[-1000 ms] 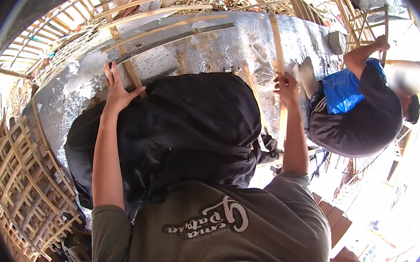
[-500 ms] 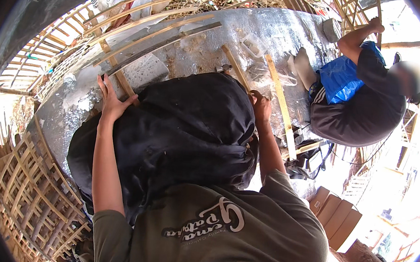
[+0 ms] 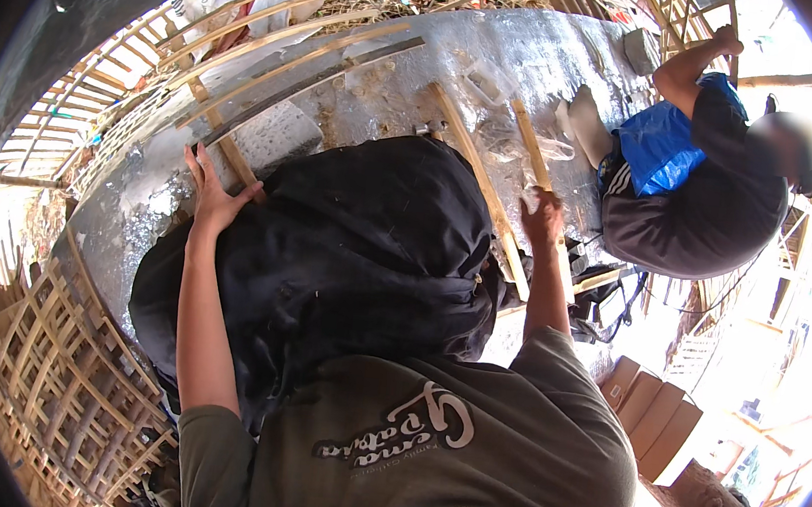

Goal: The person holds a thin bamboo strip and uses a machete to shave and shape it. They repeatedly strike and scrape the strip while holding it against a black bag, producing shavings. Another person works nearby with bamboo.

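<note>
My left hand (image 3: 219,201) has its fingers spread beside a bamboo strip (image 3: 236,160), with the thumb against its near end. That strip runs under a long dark bamboo slat (image 3: 314,87). To the right, my right hand (image 3: 544,217) has its fingers curled over a light bamboo strip (image 3: 530,147); the hand hides part of it. A second light strip (image 3: 478,184) lies just left of that hand, slanting along my knee. Dark cloth (image 3: 349,239) covers my legs between both arms. A small metal piece (image 3: 425,130) shows beyond the knee.
A co-worker (image 3: 710,203) sits at the right with an arm raised to a bamboo frame. Near them lie a blue plastic sheet (image 3: 659,150), a clear container (image 3: 488,84) and a grey block (image 3: 641,52). Woven bamboo (image 3: 66,388) stands left; brown boxes (image 3: 647,419) stand right.
My right hand has left the nearer light strip and moved right onto the other one. The nearer strip now lies lower along my knee. My left hand stays in place.
</note>
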Available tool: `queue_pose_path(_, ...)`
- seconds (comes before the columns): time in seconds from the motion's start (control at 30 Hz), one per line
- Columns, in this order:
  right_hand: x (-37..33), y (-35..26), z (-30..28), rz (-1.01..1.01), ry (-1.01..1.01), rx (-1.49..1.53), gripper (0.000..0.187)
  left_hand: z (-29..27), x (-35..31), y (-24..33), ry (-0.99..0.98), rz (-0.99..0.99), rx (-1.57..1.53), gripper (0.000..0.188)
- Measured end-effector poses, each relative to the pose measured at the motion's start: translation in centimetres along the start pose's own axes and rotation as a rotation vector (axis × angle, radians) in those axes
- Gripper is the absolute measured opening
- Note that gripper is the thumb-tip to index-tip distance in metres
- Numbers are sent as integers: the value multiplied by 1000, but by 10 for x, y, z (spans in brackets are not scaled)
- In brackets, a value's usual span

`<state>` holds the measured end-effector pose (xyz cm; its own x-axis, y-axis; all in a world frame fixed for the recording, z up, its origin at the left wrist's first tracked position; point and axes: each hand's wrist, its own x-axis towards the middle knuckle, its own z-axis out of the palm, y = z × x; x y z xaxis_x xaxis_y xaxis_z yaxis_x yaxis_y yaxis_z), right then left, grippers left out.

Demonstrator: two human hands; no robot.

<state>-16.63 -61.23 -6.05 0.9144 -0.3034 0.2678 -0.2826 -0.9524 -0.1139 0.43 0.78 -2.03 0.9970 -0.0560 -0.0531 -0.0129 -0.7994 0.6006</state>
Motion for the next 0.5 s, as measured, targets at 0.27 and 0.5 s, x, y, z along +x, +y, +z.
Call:
queue_pose_path(0.27, -8, -13, 21, 270, -490, 391, 22, -2, 0, 0, -1, 2, -2, 143)
queue_pose_path(0.5, -10, 7, 27, 288, -392, 567, 17, 0, 0, -1, 0, 13, -14, 142)
